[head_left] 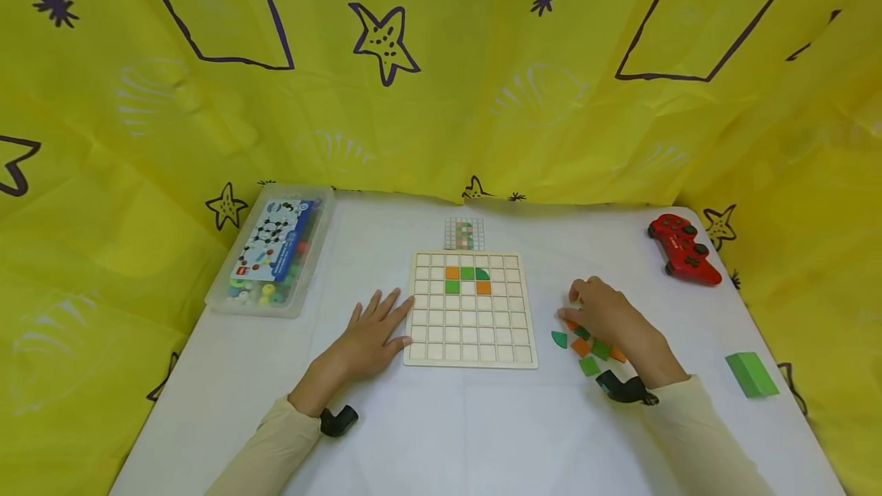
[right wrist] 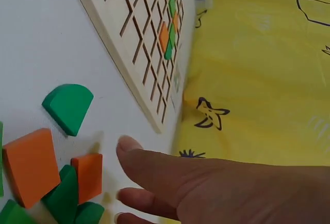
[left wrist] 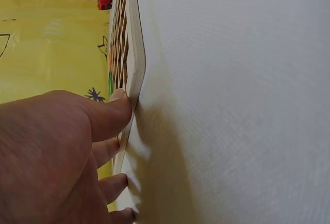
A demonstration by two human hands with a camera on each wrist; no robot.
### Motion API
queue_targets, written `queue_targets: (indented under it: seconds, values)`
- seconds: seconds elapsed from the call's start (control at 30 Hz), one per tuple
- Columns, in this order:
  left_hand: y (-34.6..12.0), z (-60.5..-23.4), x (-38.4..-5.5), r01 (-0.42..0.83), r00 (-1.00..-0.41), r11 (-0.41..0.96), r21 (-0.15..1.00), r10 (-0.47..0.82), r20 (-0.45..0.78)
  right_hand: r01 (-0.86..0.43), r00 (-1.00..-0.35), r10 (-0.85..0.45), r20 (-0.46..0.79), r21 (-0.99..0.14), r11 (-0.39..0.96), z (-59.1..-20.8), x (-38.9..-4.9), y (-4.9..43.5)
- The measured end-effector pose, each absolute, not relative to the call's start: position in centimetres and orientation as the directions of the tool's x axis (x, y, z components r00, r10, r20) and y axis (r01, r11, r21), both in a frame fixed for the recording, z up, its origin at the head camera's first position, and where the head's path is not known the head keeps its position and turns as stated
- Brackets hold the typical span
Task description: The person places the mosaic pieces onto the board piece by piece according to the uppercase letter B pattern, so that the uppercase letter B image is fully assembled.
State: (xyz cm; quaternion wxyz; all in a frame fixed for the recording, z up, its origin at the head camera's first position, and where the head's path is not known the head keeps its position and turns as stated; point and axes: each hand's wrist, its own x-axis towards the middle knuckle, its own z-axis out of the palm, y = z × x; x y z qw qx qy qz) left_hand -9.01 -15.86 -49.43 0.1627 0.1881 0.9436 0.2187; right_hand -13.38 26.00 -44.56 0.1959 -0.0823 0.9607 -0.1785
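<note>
Prob. the tile-picking step, I'd say — my R hand (head_left: 606, 314) hovers w/ thumb and fingers apart, nothing visibly held. Loose tiles (head_left: 581, 347) lie beneath and beside those fingertips; a green rounded tile (head_left: 560, 340) sits near the thumb, not touching. My L hand (head_left: 368, 339), fingers spread, touches the board (head_left: 468, 335) edge — set tiles (head_left: 452, 287) lie beyond its fingertips. Next move likely calls for a narrow pinch on 1 tile w/o nudging neighbours.

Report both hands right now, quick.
Left hand: open, fingers spread, touching the edge of the board.
Right hand: open, by the loose pieces, no piece visible in its grasp.
</note>
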Motion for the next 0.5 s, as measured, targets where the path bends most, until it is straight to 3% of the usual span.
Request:
queue_targets:
  seconds: [0.33, 0.5]
  values:
    - [-15.8, -49.3, -9.1, 0.289, -0.874, 0.836, 0.468, 0.429, -0.227, -0.163, -0.949, -0.235, -0.209, -0.313, 0.936, -45.6, -11.4, 26.7]
    - [-15.8, -49.2, -9.0, 0.279, -0.874, 0.835, 0.474, 0.425, -0.234, -0.167, -0.964, -0.231, -0.134, -0.374, 0.912, -46.8, -12.0, 26.5]
